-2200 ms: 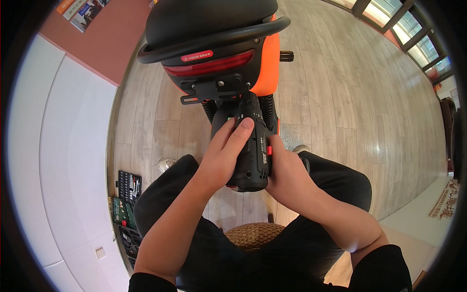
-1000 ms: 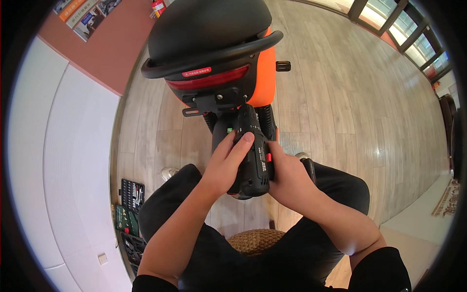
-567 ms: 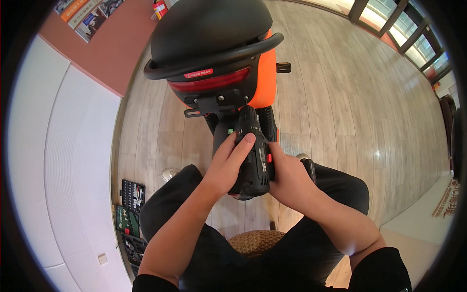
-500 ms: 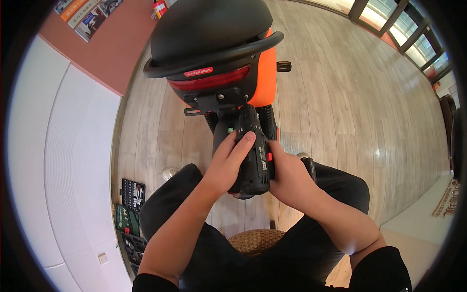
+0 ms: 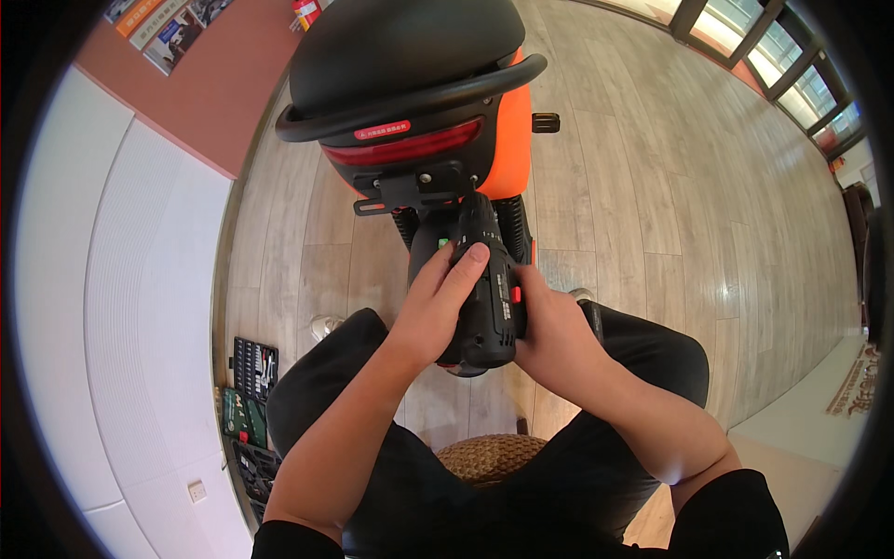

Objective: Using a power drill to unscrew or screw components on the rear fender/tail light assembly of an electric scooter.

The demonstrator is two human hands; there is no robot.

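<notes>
A black cordless drill (image 5: 486, 321) with a red switch is in both hands, its front end at the right end of a black metal bracket (image 5: 410, 191), near a screw (image 5: 473, 180). My left hand (image 5: 428, 312) wraps round the drill's left side, thumb on top of the body. My right hand (image 5: 559, 331) is closed round the drill on its right, with fingers partly hidden. The bracket is fixed below the red tail light (image 5: 400, 144) of an orange-and-black scooter (image 5: 503, 140) with a black seat and rear rail; whether the bit touches the screw I cannot tell.
Open tool cases (image 5: 244, 410) lie at lower left beside a white panelled wall (image 5: 130, 307). A woven seat (image 5: 489, 452) is under me. A fire extinguisher (image 5: 305, 14) stands behind the scooter. Glass doors (image 5: 773, 65) are at top right, on the wooden floor (image 5: 652, 205)'s far edge.
Since about two seconds ago, scooter, drill and hands have shifted slightly down in the view along with the surroundings; in the last half second they have moved slightly up. Both hands keep their grip.
</notes>
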